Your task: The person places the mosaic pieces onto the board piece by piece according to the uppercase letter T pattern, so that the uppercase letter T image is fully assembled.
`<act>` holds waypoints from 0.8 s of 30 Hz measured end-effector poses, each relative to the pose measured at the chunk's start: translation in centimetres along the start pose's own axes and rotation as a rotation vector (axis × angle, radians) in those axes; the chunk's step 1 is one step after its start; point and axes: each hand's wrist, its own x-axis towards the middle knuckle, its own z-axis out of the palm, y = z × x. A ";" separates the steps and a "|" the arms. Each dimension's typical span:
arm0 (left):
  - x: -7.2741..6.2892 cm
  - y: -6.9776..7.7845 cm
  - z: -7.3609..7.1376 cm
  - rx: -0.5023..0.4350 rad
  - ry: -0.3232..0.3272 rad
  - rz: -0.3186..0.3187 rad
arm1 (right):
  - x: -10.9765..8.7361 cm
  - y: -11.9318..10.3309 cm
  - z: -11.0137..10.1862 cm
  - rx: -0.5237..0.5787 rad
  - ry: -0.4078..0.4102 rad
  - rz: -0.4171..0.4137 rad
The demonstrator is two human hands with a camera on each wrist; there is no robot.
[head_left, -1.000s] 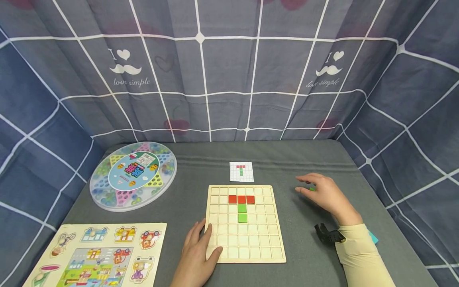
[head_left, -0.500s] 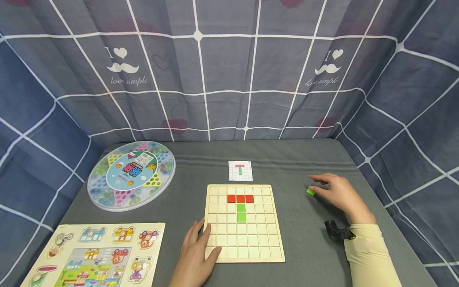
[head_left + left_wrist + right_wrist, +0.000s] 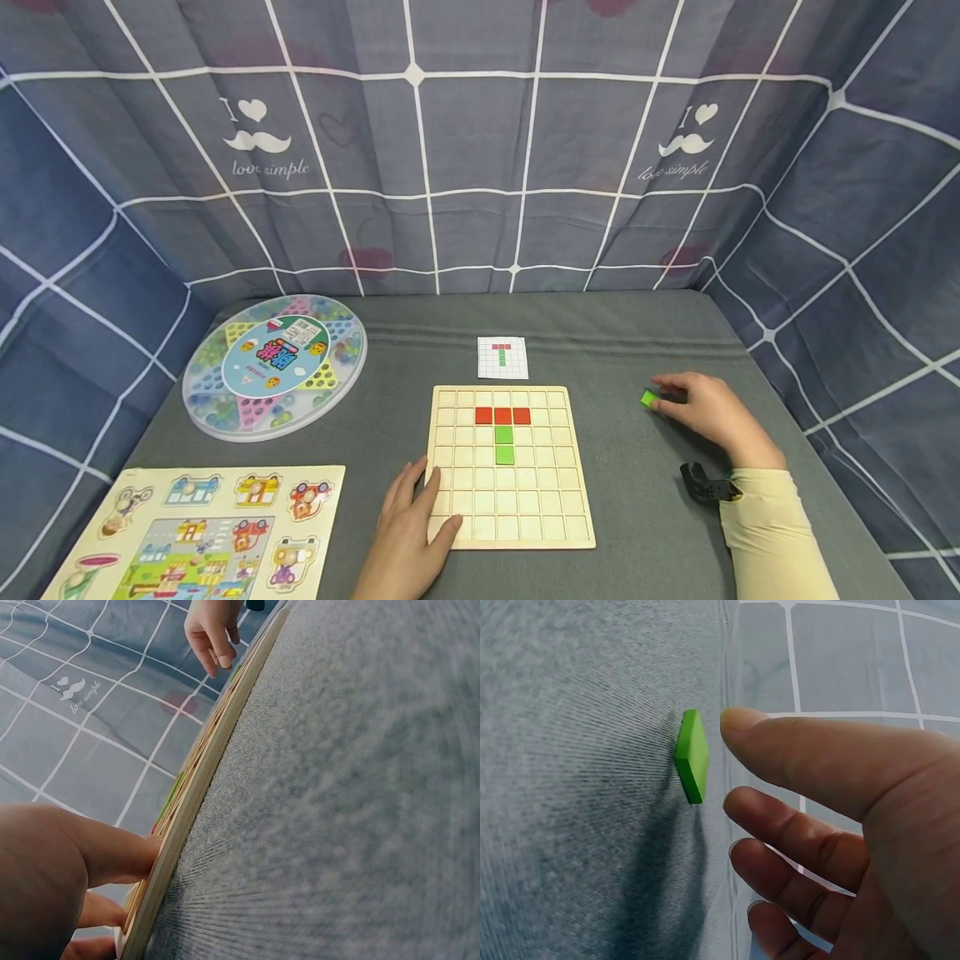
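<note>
A wooden grid board (image 3: 506, 500) lies on the grey cloth, with three red tiles (image 3: 502, 416) in a row and two green tiles (image 3: 504, 444) below the middle one. My left hand (image 3: 405, 533) rests at the board's left edge, fingers extended; the left wrist view has its thumb and fingers touching the board's rim (image 3: 191, 799). Off to the right, my right hand (image 3: 712, 412) hovers beside a loose green tile (image 3: 693, 757). In the right wrist view its thumb and fingers stand apart from that tile, which lies on the cloth, and nothing is between them.
Behind the board lies a small pattern card (image 3: 503, 358) with a red and green T. A round Chinese checkers set (image 3: 352, 387) sits at the back left. A picture puzzle board (image 3: 322, 483) is at the front left. Checked curtains (image 3: 480, 167) enclose the table.
My right hand has shifted right, uncovering the loose green tile, then dipped slightly lower beside it. The left hand stays at the board's edge.
</note>
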 end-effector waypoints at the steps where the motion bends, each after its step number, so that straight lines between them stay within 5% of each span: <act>1: 0.0 0.0 0.0 0.001 0.001 0.001 | 0.0 0.1 0.1 0.000 0.001 -0.003; 24: 0.1 0.1 -0.1 0.008 -0.012 -0.003 | 0.3 0.0 1.1 -0.037 -0.011 -0.021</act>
